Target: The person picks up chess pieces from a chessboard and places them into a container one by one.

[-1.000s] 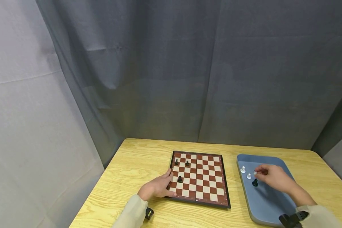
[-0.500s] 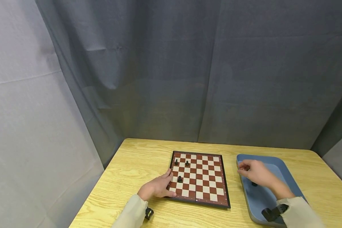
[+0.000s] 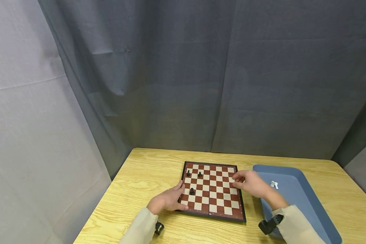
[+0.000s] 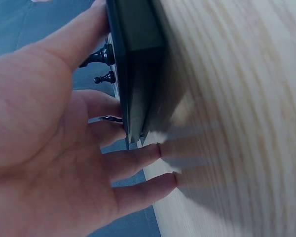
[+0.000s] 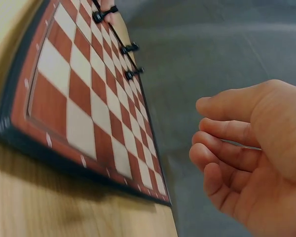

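A chessboard with brown and cream squares lies on the table. Three black chess pieces stand on its left half: two small ones, a far-left piece and its neighbour, and a larger piece nearer the front. My left hand rests against the board's front-left corner, thumb at the front edge, fingers spread along the left side; two fingertips touch the table in the left wrist view. My right hand hovers at the board's right edge. In the right wrist view its fingers are loosely bent with nothing visible between them.
A blue-grey tray stands right of the board, partly under my right forearm. Small white chess pieces lie in it; part of its left side is hidden by the arm. A grey curtain hangs behind the wooden table.
My right hand has moved left from over the tray to the board's right edge. White pieces in the tray now appear tipped over. The left hand stays at the board's corner.
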`<act>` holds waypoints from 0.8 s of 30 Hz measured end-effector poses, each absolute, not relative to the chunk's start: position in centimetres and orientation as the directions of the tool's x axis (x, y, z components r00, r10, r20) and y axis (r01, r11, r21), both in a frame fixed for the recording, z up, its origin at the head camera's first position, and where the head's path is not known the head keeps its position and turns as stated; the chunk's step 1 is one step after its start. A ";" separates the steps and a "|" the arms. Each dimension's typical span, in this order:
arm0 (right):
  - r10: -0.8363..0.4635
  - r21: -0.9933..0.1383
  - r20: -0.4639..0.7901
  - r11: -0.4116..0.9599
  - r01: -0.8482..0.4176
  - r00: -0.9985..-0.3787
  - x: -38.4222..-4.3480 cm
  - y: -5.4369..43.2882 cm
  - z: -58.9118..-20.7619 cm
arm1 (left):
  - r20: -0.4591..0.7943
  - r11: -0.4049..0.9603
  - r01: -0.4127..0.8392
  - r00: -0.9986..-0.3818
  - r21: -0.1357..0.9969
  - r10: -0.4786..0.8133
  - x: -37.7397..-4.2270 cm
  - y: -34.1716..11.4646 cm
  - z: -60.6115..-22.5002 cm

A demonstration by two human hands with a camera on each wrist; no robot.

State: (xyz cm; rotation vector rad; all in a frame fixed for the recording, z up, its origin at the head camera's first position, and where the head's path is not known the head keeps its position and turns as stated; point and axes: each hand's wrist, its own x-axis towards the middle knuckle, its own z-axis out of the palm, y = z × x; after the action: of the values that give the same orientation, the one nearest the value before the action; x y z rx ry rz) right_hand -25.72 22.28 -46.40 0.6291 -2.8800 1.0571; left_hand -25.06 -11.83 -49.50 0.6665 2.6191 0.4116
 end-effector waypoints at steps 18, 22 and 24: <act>-0.458 -0.652 0.129 0.629 -0.423 -0.880 -26.0 15.2 -48.2 | -0.301 0.841 0.400 -0.804 0.365 0.513 -25.1 -11.8 -49.4; -0.468 -0.680 0.098 0.613 -0.402 -0.878 -26.1 14.0 -48.6 | -0.300 0.843 0.391 -0.809 0.369 0.506 -25.1 -11.8 -49.3; -0.474 -0.686 0.092 0.608 -0.401 -0.876 -26.2 13.5 -48.9 | -0.304 0.845 0.388 -0.808 0.368 0.504 -25.2 -11.8 -49.3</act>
State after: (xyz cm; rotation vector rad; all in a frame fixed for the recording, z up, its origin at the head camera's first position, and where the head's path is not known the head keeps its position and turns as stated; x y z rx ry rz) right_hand -26.18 13.46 -48.93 0.7928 -2.9046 1.1987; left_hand -25.16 -11.78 -49.30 0.6643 2.6290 0.4075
